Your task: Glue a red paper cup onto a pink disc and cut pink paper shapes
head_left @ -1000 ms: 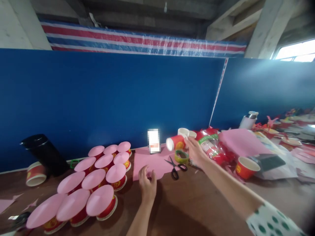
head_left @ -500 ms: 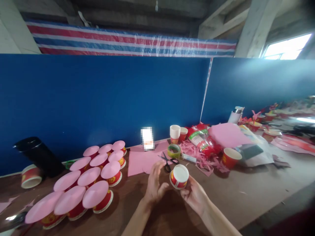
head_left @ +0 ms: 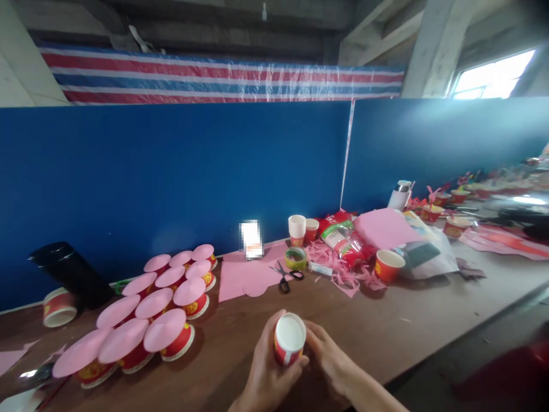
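A red-and-gold paper cup is upside down in front of me, its white base facing up. My left hand wraps round it from the left, thumb across the front. On the other side, the fingers of my right hand rest against the cup's right side, their tips partly hidden behind it. Beyond my hands lie black scissors, a roll of tape, a small white tube and pink paper with a rounded piece on it.
At left stand several upturned cups topped with pink paper cones. Behind them are a black bottle and a cup on its side. To the right are pink paper strips, a red packet and an upright cup. A blue partition closes the back.
The cup has come closer and slightly left. My left hand, open and apart from it before, is now wrapped round it. My right hand has shifted to its right side.
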{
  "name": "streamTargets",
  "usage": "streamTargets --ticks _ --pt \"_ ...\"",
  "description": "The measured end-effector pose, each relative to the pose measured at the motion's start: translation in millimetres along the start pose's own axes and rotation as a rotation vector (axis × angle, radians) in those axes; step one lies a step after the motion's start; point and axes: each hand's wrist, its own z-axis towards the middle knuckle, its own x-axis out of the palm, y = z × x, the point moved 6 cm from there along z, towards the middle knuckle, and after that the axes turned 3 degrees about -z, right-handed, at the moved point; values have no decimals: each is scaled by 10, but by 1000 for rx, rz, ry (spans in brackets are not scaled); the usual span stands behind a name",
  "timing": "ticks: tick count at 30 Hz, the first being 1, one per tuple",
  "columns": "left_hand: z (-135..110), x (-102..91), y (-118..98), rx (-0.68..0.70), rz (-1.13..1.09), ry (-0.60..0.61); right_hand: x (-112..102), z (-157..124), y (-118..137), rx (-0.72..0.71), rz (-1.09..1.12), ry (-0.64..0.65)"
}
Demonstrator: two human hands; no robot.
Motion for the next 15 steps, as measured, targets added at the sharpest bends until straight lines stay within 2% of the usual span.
streamTargets --ticks 3,6,8,11,15 --pt "-183 -220 110 -139 -3 -134 -41 21 147 -238 -515 41" --pt "-346 -447 214 -270 19 -248 -78 154 297 -404 -1026 16" --pt "-456 -564 278 -367 27 -312 -89 304 384 -458 -1293 -2" --pt "-619 -683 314 -442 43 -417 -149 555 474 -437 -1519 -63" --pt "-831 -776 337 -523 125 -542 -298 759 554 -444 -1603 -131"
